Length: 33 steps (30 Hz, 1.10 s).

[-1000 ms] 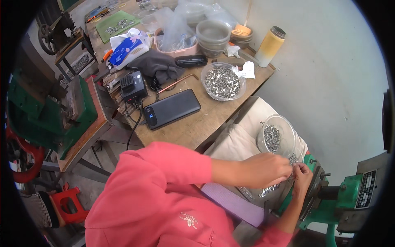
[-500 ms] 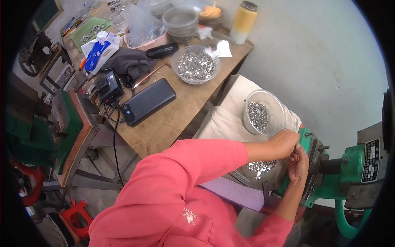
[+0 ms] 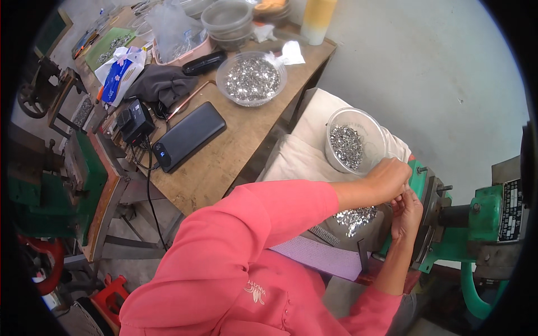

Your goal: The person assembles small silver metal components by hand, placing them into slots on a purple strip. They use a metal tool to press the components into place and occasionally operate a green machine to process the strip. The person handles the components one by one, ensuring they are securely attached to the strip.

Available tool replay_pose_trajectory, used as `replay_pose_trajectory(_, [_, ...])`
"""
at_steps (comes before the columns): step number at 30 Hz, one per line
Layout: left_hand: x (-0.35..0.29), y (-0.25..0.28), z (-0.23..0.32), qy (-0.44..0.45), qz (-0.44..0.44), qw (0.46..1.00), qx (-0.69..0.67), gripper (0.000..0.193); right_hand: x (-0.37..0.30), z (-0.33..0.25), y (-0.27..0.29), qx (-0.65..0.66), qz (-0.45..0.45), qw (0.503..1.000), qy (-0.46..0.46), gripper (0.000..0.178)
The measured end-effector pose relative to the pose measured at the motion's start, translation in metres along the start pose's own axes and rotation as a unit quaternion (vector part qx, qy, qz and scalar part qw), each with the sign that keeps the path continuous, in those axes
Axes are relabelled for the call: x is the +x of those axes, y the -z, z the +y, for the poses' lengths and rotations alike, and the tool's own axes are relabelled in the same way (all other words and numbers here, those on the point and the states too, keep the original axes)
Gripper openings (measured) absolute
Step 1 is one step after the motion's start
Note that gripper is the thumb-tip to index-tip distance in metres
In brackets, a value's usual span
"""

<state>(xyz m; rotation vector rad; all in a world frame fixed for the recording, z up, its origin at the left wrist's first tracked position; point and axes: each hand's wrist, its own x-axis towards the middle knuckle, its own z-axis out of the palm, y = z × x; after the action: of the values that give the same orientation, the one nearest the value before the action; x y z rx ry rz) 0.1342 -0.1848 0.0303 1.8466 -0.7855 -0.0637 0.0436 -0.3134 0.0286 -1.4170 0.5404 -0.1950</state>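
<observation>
My left hand [image 3: 389, 180] reaches across to the right, fingertips pinched together. Just below it my right hand [image 3: 406, 214] is raised with curled fingers, its fingertips meeting those of the left. Whatever lies between them is too small or hidden to make out. Both hands are beside the green bench press [image 3: 414, 178]. Under my left forearm lies a pile of small shiny metal pieces [image 3: 356, 219], partly covered by the arm. Behind my left hand a clear plastic tub [image 3: 372, 134] holds more small metal pieces [image 3: 346, 147] and stands on a cream cloth [image 3: 297, 154].
A purple padded strip [image 3: 319, 259] runs along the near edge. On the wooden table [image 3: 196, 193] at left are a black power bank [image 3: 190, 137], a bowl of metal pieces [image 3: 251, 79] and a dark cloth [image 3: 162, 84]. Another green machine [image 3: 89, 179] stands far left.
The whole view has shifted slightly, with the table things now further left and higher. My hands stay together at the press, fingertips still meeting.
</observation>
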Motion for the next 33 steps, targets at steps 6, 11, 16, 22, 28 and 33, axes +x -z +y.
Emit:
replay_pose_trajectory(6, [0.004,0.007,-0.001,-0.010,0.016,1.000,-0.002,0.008,-0.007,-0.003,-0.011,-0.034,0.015,0.999,0.020,0.031])
replay_pose_trajectory(11, [0.000,0.015,0.008,0.024,0.039,0.990,-0.131,0.014,-0.010,-0.008,-0.019,0.011,0.043,0.998,0.044,0.031])
replay_pose_trajectory(16, [-0.009,0.017,0.006,0.032,0.014,0.981,-0.193,0.011,-0.014,-0.012,-0.025,0.111,0.036,0.993,0.000,0.029])
replay_pose_trajectory(22, [-0.012,0.023,-0.001,0.046,-0.018,0.981,-0.188,0.014,-0.015,-0.016,-0.028,0.029,0.047,0.998,0.038,0.024])
replay_pose_trajectory(28, [-0.021,0.043,0.011,-0.034,-0.014,0.999,0.034,0.018,-0.004,-0.013,-0.025,-0.101,0.077,0.987,0.098,0.019])
replay_pose_trajectory(33, [-0.065,0.067,0.016,-0.105,0.015,0.994,0.031,0.021,-0.007,0.002,-0.012,-0.276,0.120,0.924,0.236,0.019])
